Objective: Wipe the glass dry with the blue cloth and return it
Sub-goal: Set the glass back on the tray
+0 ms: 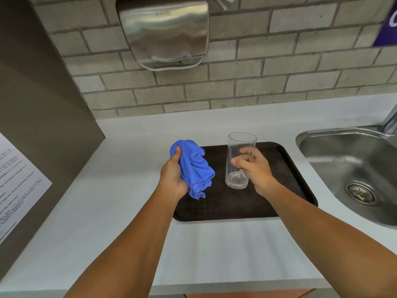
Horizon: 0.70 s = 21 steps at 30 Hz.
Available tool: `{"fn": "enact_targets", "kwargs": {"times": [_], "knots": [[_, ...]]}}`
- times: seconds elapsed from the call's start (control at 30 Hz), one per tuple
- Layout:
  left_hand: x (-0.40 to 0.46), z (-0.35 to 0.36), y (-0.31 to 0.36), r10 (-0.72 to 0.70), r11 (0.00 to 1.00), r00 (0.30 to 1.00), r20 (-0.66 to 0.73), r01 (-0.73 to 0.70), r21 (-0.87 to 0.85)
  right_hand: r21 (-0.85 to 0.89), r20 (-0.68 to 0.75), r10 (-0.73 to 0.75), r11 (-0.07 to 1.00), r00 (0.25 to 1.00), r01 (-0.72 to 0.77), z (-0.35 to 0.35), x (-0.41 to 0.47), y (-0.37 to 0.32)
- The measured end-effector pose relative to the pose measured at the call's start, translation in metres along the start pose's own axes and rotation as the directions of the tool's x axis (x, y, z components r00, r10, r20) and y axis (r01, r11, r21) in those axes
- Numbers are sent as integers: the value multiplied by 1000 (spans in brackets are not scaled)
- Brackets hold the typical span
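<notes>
Right hand [254, 168] is wrapped around the upright glass [239, 161], kept over the dark tray [290, 168] on the bench [129, 201]; the blue cloth [195, 168] is bunched in the left hand's [173, 175] closed grip, seemingly ready for wiping.

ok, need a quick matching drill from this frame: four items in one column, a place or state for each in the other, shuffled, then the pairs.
Column 1
1. blue cloth
2. glass
3. tray
4. sink

Column 2
A. set into the counter at the right, drain visible
B. bunched up in the left hand
C. dark, lying flat on the counter
D. upright, gripped by the right hand above the tray

Pairs: 1-B, 2-D, 3-C, 4-A
</notes>
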<state>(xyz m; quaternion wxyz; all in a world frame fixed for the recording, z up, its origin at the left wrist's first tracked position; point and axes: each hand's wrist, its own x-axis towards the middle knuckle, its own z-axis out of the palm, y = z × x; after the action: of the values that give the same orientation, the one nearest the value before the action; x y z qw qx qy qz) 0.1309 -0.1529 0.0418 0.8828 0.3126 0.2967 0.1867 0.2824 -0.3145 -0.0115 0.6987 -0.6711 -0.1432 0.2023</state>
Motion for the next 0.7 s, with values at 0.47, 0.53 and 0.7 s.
{"fn": "enact_targets", "kwargs": {"times": [0.47, 0.53, 0.7], "knots": [[6, -9, -7, 5, 999, 998, -64, -3, 33, -98, -37, -5, 995, 999, 2, 1, 17, 12], [6, -9, -7, 12, 999, 998, -65, -9, 35, -118, -28, -6, 993, 1000, 2, 2, 18, 12], [6, -10, -5, 9, 1000, 998, -62, -7, 28, -134, -27, -10, 991, 1000, 6, 3, 19, 15]]}}
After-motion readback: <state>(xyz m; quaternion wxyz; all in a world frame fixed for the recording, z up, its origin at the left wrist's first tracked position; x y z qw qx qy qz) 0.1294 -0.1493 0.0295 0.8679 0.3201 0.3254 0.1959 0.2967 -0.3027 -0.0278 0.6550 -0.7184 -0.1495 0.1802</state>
